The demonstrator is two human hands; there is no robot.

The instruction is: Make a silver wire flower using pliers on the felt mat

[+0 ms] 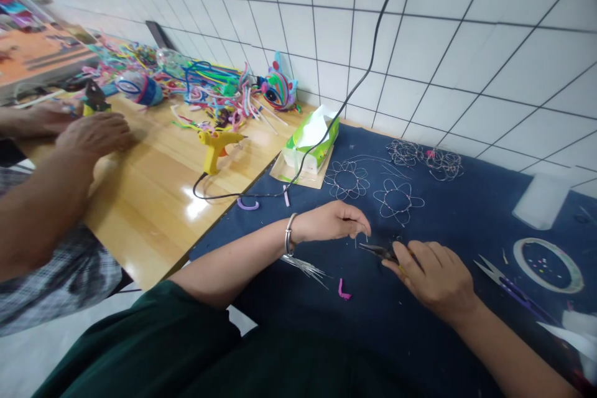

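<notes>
My left hand (pixel 333 222) rests on the dark blue cloth (pixel 457 211) with its fingers pinched round a thin piece of wire that I can barely make out. My right hand (pixel 433 277) is closed on small pliers (pixel 380 252) whose dark jaws point left toward the left fingertips. Just beyond my hands lie two flower-shaped wire frames (pixel 347 179) (pixel 398 201), with two tangled wire shapes (pixel 424 158) farther back. A bundle of straight wires (pixel 305 266) lies under my left forearm, and a small pink scrap (pixel 344 291) sits nearby.
Another person's hands (pixel 96 134) work at the left over the wooden table (pixel 153 199). A yellow glue gun (pixel 215 146) with a black cord, a green tissue pack (pixel 311 140), coloured pipe cleaners (pixel 205 84), purple snips (pixel 510 286) and a tape ring (pixel 548 264) lie around.
</notes>
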